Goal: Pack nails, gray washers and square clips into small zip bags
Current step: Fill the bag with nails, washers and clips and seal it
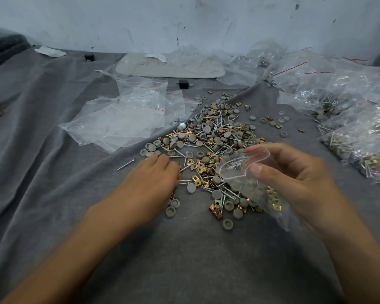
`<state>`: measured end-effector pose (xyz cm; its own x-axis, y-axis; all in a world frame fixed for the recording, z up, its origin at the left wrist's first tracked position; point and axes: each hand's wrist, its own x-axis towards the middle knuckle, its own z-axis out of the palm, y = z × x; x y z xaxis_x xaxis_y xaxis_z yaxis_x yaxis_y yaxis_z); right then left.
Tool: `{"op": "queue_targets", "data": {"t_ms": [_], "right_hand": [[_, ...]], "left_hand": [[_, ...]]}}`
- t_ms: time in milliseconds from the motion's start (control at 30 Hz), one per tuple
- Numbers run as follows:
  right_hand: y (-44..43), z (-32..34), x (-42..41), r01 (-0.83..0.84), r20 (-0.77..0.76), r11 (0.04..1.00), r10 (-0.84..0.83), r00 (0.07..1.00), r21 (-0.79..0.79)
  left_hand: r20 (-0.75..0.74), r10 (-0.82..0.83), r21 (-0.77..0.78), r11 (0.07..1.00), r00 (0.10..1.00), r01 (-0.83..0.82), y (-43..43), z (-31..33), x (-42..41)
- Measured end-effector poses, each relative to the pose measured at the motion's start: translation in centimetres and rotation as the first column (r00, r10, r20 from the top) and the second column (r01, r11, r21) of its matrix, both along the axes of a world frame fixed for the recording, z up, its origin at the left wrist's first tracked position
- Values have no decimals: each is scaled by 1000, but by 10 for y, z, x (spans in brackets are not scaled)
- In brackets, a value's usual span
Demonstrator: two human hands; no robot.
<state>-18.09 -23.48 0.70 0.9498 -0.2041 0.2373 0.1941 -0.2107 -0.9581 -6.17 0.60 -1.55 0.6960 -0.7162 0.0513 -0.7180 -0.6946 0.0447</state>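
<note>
While the right hand (pixel 294 178) is pinching a small zip bag (pixel 239 172) between thumb and fingers over the pile (pixel 215 137) of nails, gray washers and square clips, the left hand (pixel 149 181) is lying palm-down at the pile's left edge, fingers curled under and blurred, so any grip cannot be told.

Looks like a small makeshift packing workshop. Wrinkled gray cloth (pixel 53 150) spread as the work surface against a scuffed, stained white wall (pixel 119 18), loose heap of nails, washers and clips (pixel 215 137) dumped mid-cloth, empty zip bags (pixel 123 119) left, filled bags (pixel 349 119) piled right.
</note>
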Motion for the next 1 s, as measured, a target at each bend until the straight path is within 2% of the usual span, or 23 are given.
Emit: {"op": "queue_targets", "data": {"t_ms": [100,200,333,433,633,1000], "right_hand": [[1,1,0,-1,-1,1000,1,1000,9],[1,0,0,-3,-21,1000,3,1000,-12],[4,0,1,-2,-24,1000,2,1000,4],[5,1,0,-8,-22,1000,8,1000,11],[9,3,-1,-23,-37,1000,24,999,17],[11,4,0,-18,-34,1000,18,999,22]], "left_hand": [[-45,12,-151,988,999,-19,2,4,0],[-139,-2,-383,922,990,-52,0,12,1],[-200,-39,-520,851,979,-72,-7,19,-8],[-250,-130,-632,773,959,-60,-13,27,-19],[-280,-270,-669,743,921,15,-20,29,-34],[-260,-274,-688,726,926,22,-20,25,-32]]}}
